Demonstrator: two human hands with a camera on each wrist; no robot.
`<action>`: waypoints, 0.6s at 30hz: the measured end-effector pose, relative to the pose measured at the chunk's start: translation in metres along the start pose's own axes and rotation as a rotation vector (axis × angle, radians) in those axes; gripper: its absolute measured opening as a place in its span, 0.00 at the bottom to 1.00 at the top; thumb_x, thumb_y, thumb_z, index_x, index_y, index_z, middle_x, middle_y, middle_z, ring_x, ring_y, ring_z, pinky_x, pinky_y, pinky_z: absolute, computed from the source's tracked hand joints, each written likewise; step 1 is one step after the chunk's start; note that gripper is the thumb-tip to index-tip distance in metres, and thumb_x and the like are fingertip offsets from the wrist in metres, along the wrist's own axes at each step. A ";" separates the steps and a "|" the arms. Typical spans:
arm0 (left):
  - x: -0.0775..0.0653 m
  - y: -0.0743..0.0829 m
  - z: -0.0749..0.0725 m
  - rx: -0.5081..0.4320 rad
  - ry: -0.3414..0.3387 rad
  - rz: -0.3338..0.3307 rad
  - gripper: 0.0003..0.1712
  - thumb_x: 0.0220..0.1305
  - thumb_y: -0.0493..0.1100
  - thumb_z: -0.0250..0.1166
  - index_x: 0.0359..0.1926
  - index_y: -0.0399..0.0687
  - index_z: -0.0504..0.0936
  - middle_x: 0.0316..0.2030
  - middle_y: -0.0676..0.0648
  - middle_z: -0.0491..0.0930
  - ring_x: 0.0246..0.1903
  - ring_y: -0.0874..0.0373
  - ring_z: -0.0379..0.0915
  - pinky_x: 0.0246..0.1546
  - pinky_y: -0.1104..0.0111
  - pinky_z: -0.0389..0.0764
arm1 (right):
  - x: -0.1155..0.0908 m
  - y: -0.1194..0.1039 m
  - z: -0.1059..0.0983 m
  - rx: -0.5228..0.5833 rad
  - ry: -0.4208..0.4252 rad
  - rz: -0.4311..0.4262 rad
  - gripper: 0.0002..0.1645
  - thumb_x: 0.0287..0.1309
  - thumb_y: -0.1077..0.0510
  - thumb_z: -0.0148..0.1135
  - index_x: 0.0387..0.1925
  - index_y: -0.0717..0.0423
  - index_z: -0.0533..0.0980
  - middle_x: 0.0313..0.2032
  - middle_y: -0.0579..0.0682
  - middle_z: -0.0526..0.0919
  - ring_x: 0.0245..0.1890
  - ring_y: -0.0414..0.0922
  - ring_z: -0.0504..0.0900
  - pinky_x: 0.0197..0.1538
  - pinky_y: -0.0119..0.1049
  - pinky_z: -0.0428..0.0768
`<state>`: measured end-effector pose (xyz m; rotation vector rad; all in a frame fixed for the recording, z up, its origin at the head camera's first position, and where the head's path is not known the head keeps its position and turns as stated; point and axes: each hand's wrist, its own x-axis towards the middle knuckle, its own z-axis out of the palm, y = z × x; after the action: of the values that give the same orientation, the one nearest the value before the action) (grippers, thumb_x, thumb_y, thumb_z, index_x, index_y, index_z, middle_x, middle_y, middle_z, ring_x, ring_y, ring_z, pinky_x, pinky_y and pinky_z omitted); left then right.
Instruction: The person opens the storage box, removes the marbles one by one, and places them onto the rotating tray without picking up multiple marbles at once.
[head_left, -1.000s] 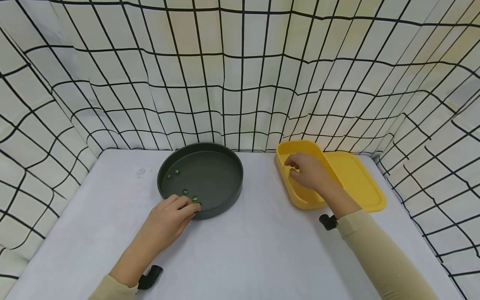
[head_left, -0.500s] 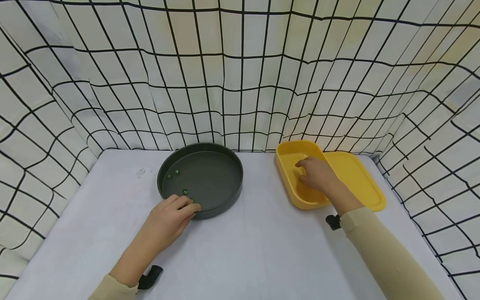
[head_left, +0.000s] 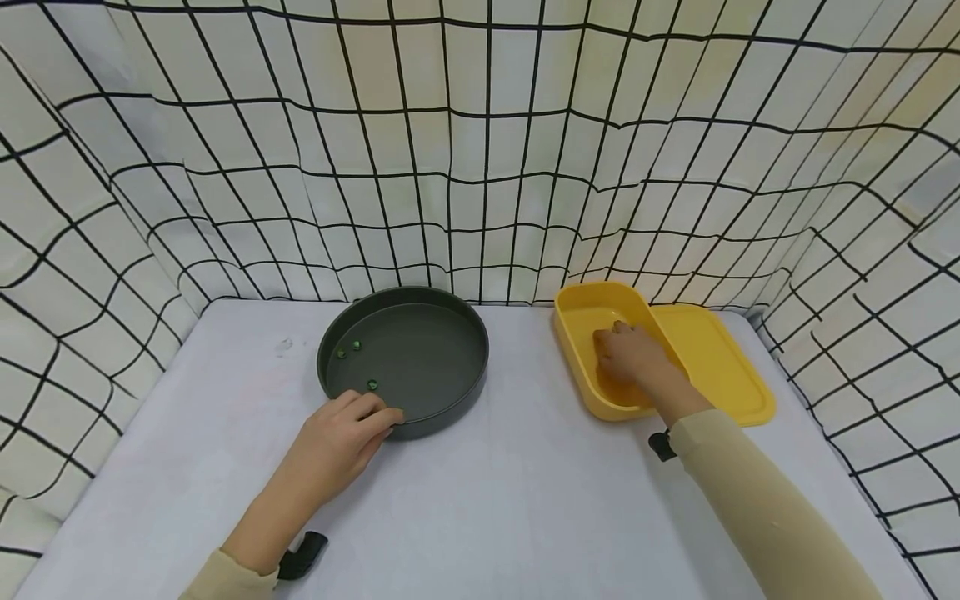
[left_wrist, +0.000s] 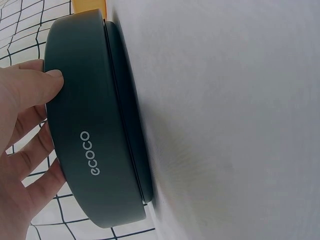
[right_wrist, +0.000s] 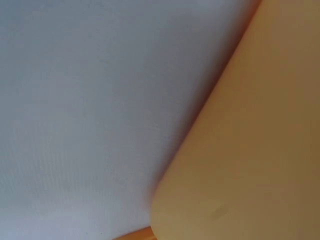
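Note:
My left hand (head_left: pixel 347 442) grips the near left rim of a round dark green pan (head_left: pixel 420 350). In the left wrist view the thumb presses the outer wall of the pan (left_wrist: pixel 95 100), which bears white "ecoco" lettering, and the other fingers reach over the rim. Small round green pieces (head_left: pixel 372 385) lie on the pan's left side, some hidden near the fingers. My right hand (head_left: pixel 633 360) reaches down into a yellow rectangular box (head_left: pixel 581 375); its fingertips point at the floor of the box, and I cannot tell if they hold anything. The right wrist view shows only the box's outer wall (right_wrist: pixel 240 160).
A flat yellow lid (head_left: pixel 712 358) lies on the white table (head_left: pixel 480 508) along the box's right side. Black grid netting (head_left: pixel 480 167) over white cloth rises behind the table and on both sides.
My right hand has moved a little right and dipped lower into the yellow box, fingers turning downward. Green pieces nearest my left fingers have gone out of sight. The left hand keeps its place.

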<state>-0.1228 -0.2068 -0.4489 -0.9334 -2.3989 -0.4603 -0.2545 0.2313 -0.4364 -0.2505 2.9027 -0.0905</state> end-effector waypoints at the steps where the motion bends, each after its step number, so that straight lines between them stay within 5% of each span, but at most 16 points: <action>1: 0.000 0.000 0.001 0.000 0.001 0.001 0.17 0.50 0.33 0.76 0.40 0.56 0.86 0.35 0.57 0.80 0.33 0.59 0.73 0.32 0.65 0.79 | 0.000 0.000 0.001 0.005 -0.013 0.010 0.30 0.71 0.56 0.48 0.71 0.58 0.65 0.70 0.69 0.62 0.65 0.67 0.64 0.69 0.63 0.63; 10: 0.001 0.001 0.000 -0.007 0.018 0.009 0.19 0.48 0.32 0.77 0.40 0.56 0.86 0.35 0.57 0.80 0.34 0.60 0.73 0.32 0.66 0.80 | -0.002 -0.001 -0.002 0.026 -0.033 0.049 0.29 0.71 0.56 0.48 0.71 0.55 0.65 0.63 0.65 0.69 0.53 0.61 0.64 0.56 0.54 0.70; 18: 0.000 0.001 0.000 -0.003 0.008 0.004 0.18 0.49 0.33 0.77 0.40 0.56 0.86 0.35 0.57 0.80 0.34 0.60 0.73 0.32 0.65 0.80 | -0.008 -0.002 -0.003 0.152 -0.042 0.113 0.25 0.74 0.56 0.47 0.69 0.53 0.67 0.57 0.63 0.71 0.50 0.58 0.68 0.56 0.52 0.73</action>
<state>-0.1225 -0.2058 -0.4487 -0.9354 -2.3898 -0.4651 -0.2472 0.2310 -0.4315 -0.0611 2.8426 -0.2818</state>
